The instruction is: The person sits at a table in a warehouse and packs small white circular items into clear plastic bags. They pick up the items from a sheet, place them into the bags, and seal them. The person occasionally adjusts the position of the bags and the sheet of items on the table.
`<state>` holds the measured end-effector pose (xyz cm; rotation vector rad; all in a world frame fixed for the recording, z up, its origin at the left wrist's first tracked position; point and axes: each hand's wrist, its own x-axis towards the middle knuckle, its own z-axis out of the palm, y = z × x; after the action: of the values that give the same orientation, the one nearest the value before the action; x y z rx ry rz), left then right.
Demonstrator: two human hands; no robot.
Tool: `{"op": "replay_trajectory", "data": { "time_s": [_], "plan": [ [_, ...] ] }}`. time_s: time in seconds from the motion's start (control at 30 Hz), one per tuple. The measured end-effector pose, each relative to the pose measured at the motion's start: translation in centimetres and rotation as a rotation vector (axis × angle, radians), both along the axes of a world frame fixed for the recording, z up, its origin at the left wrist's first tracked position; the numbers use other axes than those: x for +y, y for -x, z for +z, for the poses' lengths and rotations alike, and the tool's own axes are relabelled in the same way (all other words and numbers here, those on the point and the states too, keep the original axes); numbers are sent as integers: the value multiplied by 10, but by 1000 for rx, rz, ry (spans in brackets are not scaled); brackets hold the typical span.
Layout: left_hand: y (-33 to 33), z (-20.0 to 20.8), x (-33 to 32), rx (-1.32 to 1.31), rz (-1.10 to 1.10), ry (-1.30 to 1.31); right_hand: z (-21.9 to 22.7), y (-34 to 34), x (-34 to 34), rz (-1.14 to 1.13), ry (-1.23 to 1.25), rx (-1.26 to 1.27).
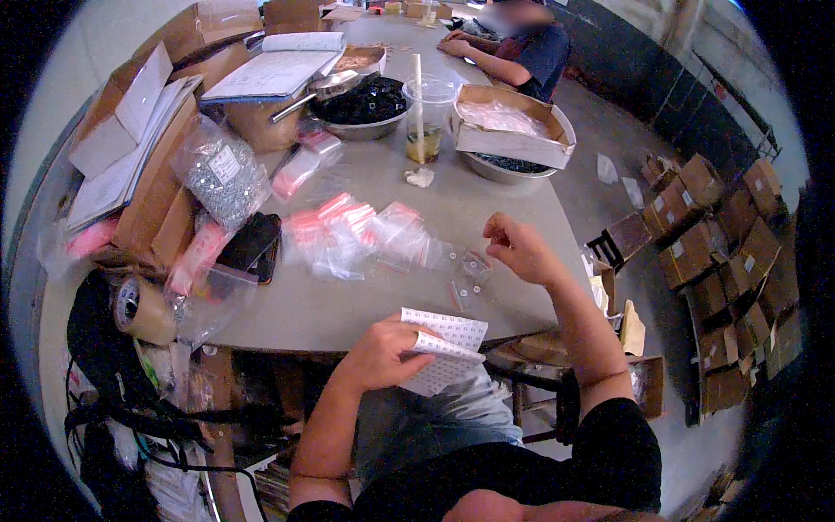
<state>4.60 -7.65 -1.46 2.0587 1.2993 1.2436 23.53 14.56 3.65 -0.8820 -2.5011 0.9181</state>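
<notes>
At the counter's [304,317] edge, the left hand [385,352] grips a label sheet [445,327]; the right hand [525,249] curls, contents unclear. Some packets [475,264] appear labelled, heaped zip bags [344,231] not.

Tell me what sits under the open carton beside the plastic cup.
A metal bowl of dark pieces shows below the carton, which hides the rest of the contents.

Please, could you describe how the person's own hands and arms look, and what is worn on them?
The left hand and right hand wear no gloves, and no watch or bracelet shows at either wrist. The left sleeve and right sleeve are short and black, leaving the left forearm and right forearm uncovered.
</notes>
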Motion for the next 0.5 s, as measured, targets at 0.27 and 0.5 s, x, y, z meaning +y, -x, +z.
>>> {"op": "replay_trajectory", "data": {
  "time_s": [0.27, 0.5],
  "plan": [
    [0, -1, 0, -2, 8, 24, -11, 8, 1, 105, -87, -238],
    [0, -3, 0, 9, 10, 8, -11, 11, -1, 97, -91, -259]
  ]
}}
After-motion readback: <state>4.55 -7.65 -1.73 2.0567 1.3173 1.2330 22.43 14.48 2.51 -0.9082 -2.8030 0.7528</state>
